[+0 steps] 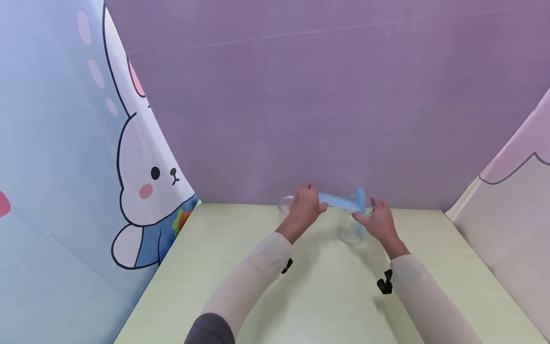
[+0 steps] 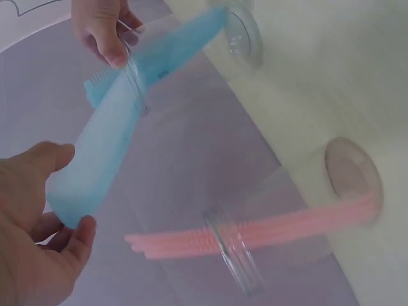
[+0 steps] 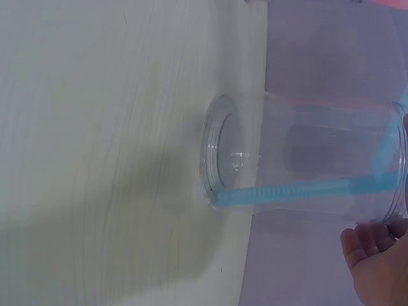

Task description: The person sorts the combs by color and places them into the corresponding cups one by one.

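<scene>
My left hand (image 1: 304, 205) grips one end of a light blue, straw-like piece (image 2: 105, 153), blurred in the left wrist view. Its other end slants down toward the mouth of a clear jar (image 3: 220, 156). More blue straw (image 3: 299, 189), with a ribbed section, stands inside that jar and reaches its base. At the jar's rim, my right hand (image 1: 378, 220) holds the glass between thumb and fingers, steadying it upright on the table. Left of it stands a second clear jar (image 2: 350, 167) holding several pink ribbed straws (image 2: 293, 223); my left hand partly hides it in the head view.
Both jars stand near the back edge of the pale yellow-green table (image 1: 318, 296). A purple cloth (image 1: 326, 105) hangs right behind them. A rabbit-printed cloth (image 1: 142, 191) closes the left side, and a pale cloth (image 1: 507, 220) the right.
</scene>
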Demonstrator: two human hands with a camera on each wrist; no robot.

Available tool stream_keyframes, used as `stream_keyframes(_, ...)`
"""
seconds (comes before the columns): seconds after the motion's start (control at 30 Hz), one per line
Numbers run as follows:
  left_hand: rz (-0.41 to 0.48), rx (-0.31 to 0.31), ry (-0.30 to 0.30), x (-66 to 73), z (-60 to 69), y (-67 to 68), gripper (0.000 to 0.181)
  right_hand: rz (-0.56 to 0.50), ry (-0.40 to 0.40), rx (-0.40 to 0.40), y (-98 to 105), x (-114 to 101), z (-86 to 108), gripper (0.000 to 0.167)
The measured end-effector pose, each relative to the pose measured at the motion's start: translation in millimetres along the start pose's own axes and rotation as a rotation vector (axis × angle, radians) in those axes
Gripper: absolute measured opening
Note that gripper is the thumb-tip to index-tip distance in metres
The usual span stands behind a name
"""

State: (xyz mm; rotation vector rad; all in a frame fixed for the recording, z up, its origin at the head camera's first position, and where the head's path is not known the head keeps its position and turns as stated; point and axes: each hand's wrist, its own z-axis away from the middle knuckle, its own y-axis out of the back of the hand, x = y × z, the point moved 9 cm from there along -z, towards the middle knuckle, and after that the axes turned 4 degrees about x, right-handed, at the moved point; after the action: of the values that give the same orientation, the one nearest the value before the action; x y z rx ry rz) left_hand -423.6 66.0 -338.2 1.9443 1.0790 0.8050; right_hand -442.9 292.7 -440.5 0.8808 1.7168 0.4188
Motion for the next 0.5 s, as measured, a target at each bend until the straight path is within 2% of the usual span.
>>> stream_keyframes(0.1,0.139,0.032,0.022,6.2,-5.9,-0.7,0.052,-0.001,-0.003,-0.001,-1,-1,-0.2,0.093)
stream_keyframes(0.2,0.262,0.028,0.004,13.7,-10.5,-3.8,0.056,-0.004,-0.004,0.008,-1,-2,-0.5,0.092)
stream_keyframes(0.33,0.290,-0.036,-0.071,24.7,-11.6,-10.5,0.065,-0.012,0.005,0.019,-2,-4,-1.3,0.091)
stream_keyframes(0.5,0.308,-0.118,-0.140,27.3,-5.7,-15.2,0.067,-0.002,0.022,0.019,-2,-6,-2.9,0.090)
